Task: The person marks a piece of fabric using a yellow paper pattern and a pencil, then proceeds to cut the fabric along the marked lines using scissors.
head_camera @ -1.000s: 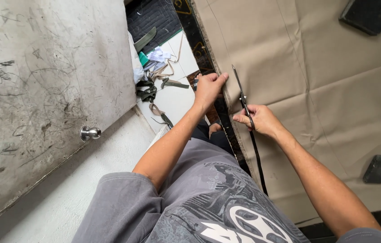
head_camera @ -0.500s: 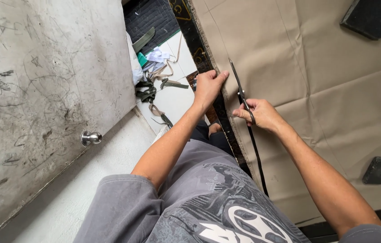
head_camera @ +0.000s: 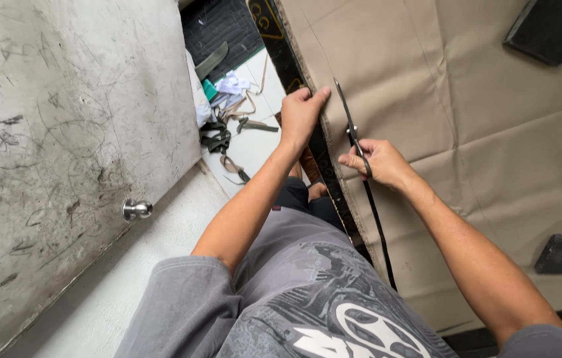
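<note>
Hands at cloth edge, shears in use.
Left hand (head_camera: 302,116) pinches the tan cloth (head_camera: 467,132) edge, arm extended toward 12 o'clock; right hand (head_camera: 379,162) closed around shears (head_camera: 351,126), blades pointing 11 o'clock over the cloth. Scraps (head_camera: 228,119) on floor at 10 o'clock.

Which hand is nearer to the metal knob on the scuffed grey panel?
Left. The left hand grips the tan sheet's edge, on the side towards the metal knob; the right hand, holding the scissors, lies farther out over the sheet.

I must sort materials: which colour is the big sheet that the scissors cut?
Plain beige, the sheet; the head view shows it.
</note>
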